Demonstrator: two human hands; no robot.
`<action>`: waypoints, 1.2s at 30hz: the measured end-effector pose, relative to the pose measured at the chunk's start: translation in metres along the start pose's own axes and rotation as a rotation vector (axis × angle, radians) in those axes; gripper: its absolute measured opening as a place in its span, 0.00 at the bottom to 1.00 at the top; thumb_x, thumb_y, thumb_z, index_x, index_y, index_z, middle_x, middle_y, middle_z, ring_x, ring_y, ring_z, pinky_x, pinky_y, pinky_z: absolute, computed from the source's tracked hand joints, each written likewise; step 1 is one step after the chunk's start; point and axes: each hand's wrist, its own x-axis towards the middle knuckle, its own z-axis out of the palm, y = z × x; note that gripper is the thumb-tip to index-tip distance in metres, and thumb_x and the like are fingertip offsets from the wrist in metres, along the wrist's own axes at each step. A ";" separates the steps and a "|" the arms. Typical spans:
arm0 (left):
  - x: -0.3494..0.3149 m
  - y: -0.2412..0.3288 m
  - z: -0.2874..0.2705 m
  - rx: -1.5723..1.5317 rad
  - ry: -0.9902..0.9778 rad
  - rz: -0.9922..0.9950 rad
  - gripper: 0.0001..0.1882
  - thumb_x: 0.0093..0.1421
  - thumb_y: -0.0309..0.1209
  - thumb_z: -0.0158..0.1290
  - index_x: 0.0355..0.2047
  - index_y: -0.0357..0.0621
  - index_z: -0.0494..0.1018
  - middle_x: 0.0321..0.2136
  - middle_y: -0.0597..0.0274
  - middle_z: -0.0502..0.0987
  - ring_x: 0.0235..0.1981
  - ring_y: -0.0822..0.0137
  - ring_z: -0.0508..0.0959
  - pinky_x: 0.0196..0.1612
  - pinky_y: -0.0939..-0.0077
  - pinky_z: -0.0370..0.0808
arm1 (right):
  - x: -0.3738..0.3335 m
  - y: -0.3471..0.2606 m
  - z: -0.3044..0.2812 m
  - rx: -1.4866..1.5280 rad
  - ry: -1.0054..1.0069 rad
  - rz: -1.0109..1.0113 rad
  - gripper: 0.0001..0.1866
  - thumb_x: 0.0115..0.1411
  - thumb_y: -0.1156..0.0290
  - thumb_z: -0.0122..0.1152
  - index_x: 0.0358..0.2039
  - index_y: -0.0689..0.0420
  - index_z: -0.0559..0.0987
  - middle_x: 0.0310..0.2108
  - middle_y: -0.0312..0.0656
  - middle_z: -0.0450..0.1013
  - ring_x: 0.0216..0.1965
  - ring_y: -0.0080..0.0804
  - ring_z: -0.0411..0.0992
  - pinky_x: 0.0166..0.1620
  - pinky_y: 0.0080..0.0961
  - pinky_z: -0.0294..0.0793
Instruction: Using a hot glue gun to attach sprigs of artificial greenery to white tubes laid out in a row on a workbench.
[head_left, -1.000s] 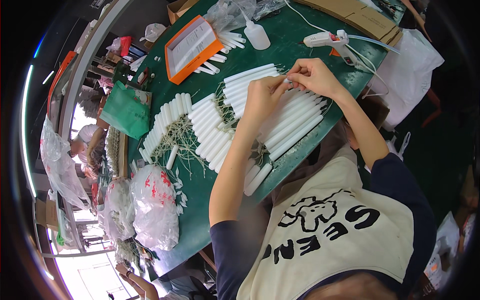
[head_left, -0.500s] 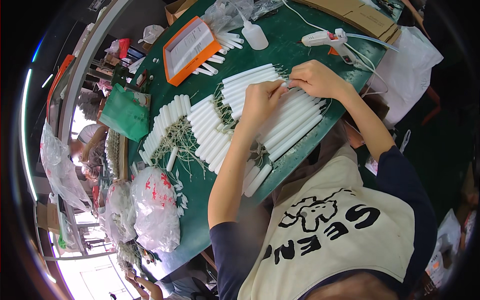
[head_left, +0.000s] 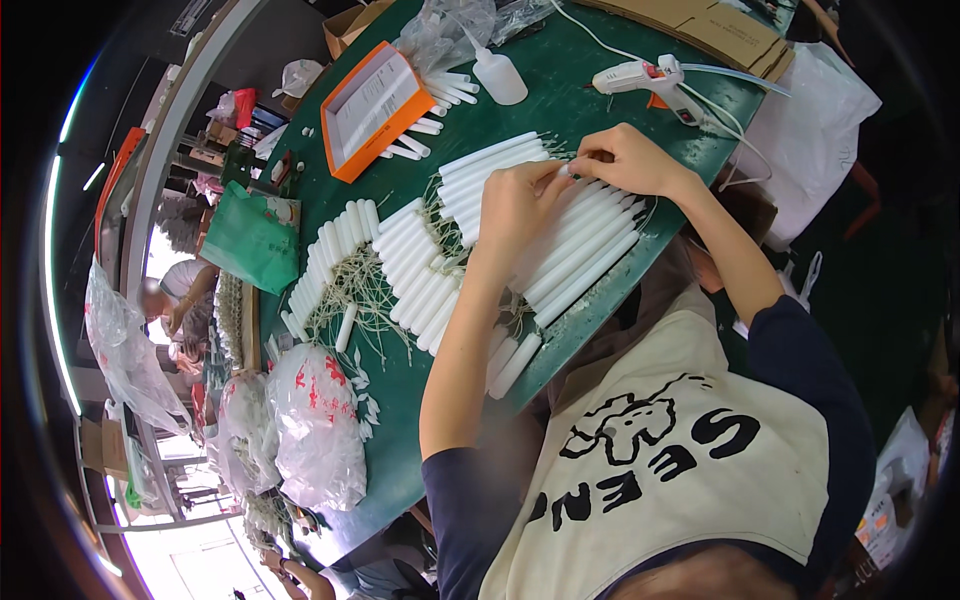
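My left hand (head_left: 514, 208) and my right hand (head_left: 632, 160) meet above the rows of white tubes. Fingertips of both are pinched together around the end of one white candle-like tube (head_left: 566, 171), most of which my left hand hides. Below them, long white tubes (head_left: 585, 262) lie side by side at the near table edge, with thin pale wires at their ends. Further white tubes (head_left: 487, 170) lie just beyond my left hand. Another row (head_left: 405, 262) spreads to the left, beside a tangle of thin wires (head_left: 362, 285).
On the green table (head_left: 560, 85) are a glue gun (head_left: 640, 78), a white nozzle bottle (head_left: 500, 80) and an orange box (head_left: 412, 108). Plastic bags (head_left: 318, 425) and a green bag (head_left: 252, 238) stand left. Flattened cardboard (head_left: 715, 30) lies far right. Other people work at left.
Both hands stay together at the tube's end, with the fingers shifting only slightly. The whole view has moved a little; the tubes on the table lie as before.
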 end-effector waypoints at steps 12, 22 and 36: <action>0.006 -0.007 0.000 0.115 -0.086 0.084 0.11 0.50 0.29 0.55 0.34 0.40 0.78 0.35 0.55 0.77 0.40 0.56 0.73 0.43 0.67 0.70 | -0.035 0.035 -0.013 -0.271 1.073 0.023 0.08 0.55 0.70 0.60 0.26 0.62 0.76 0.20 0.38 0.70 0.19 0.22 0.65 0.23 0.18 0.62; 0.025 -0.017 0.008 0.227 -0.153 0.119 0.07 0.52 0.29 0.55 0.30 0.41 0.78 0.36 0.56 0.73 0.41 0.56 0.68 0.45 0.68 0.68 | -0.020 0.052 -0.027 -0.690 1.001 0.197 0.27 0.45 0.56 0.69 0.39 0.61 0.72 0.31 0.43 0.71 0.43 0.44 0.63 0.45 0.35 0.63; 0.033 -0.027 0.015 0.300 -0.240 0.134 0.06 0.49 0.32 0.56 0.28 0.49 0.79 0.37 0.57 0.70 0.43 0.55 0.66 0.47 0.65 0.67 | -0.018 0.062 -0.047 -0.472 0.661 0.204 0.23 0.44 0.56 0.69 0.28 0.66 0.78 0.26 0.53 0.72 0.28 0.46 0.71 0.34 0.34 0.70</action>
